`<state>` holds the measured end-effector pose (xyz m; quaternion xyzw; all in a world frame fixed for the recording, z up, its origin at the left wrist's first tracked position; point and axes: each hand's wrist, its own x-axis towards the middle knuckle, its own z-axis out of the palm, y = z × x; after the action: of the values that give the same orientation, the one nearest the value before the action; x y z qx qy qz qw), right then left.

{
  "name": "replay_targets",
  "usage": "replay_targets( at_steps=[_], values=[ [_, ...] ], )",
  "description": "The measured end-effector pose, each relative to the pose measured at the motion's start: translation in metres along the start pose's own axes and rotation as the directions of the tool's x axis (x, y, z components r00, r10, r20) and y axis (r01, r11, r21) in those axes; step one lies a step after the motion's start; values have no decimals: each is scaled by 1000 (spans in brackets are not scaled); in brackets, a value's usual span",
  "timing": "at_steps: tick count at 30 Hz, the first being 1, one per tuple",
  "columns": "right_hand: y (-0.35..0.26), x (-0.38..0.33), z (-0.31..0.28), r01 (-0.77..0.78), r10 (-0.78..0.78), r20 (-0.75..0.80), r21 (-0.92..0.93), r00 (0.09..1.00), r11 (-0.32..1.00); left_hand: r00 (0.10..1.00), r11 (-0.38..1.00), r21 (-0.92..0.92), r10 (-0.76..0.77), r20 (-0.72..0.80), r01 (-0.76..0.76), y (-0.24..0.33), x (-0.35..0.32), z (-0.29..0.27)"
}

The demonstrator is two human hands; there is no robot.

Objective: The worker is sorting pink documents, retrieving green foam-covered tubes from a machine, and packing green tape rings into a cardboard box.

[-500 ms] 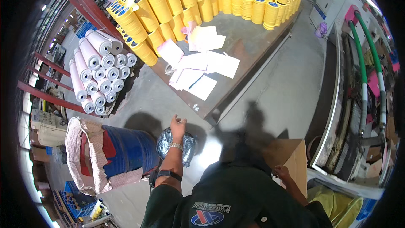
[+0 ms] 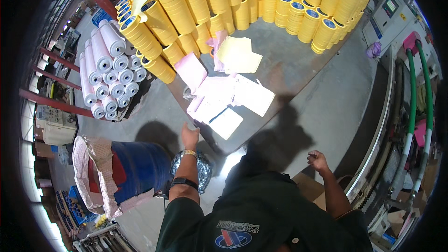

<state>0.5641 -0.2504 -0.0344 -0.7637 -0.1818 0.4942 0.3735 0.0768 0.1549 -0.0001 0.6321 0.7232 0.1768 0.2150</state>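
My left hand [image 2: 190, 136] hangs in the air short of the table's near corner, empty, its thumb held apart from the loosely bent fingers. Below that wrist sits a round bundle in shiny silvery wrap [image 2: 204, 170], partly covered by my forearm. Out to the right, my right hand [image 2: 319, 161] is raised with curled fingers; a small dark spot shows at the fingertips, too small to name. Nearest to my hands on the table [image 2: 261, 107] lie white and pink paper sheets [image 2: 252, 94], with a dark pen [image 2: 217, 115] on them.
Yellow tape rolls [image 2: 186, 4] stand stacked along the table's far side. At left are a pile of white rolls [image 2: 109, 77] and a blue drum [image 2: 142, 168] lying beside a woven sack [image 2: 88, 158]. A cardboard box [image 2: 308, 186] and a long machine [image 2: 387, 126] flank my right.
My view has moved closer to the table. My right hand has risen out from over the cardboard box, forward and right. My left hand has shifted slightly left, its fingers less spread.
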Motion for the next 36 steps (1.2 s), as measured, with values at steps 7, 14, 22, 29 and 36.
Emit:
replay_targets(
  at_steps=[7,14,22,29,36],
  values=[
    [-103,45,17,-38,57,103,-176,993,984,999,999,-39,-30,-41,28,42,71,15],
    [-239,144,80,528,-392,355,-607,849,594,950,948,-59,311,-42,-313,101,122,29],
    [-361,259,224,877,-616,638,-434,461,207,969,967,61,246,25,-247,132,166,48],
    [-398,311,284,890,-498,795,-446,347,-93,978,957,220,204,-41,-191,133,196,56],
    [-397,324,294,828,-415,791,-543,450,-138,984,990,92,-90,-156,105,138,202,78]
  ],
)
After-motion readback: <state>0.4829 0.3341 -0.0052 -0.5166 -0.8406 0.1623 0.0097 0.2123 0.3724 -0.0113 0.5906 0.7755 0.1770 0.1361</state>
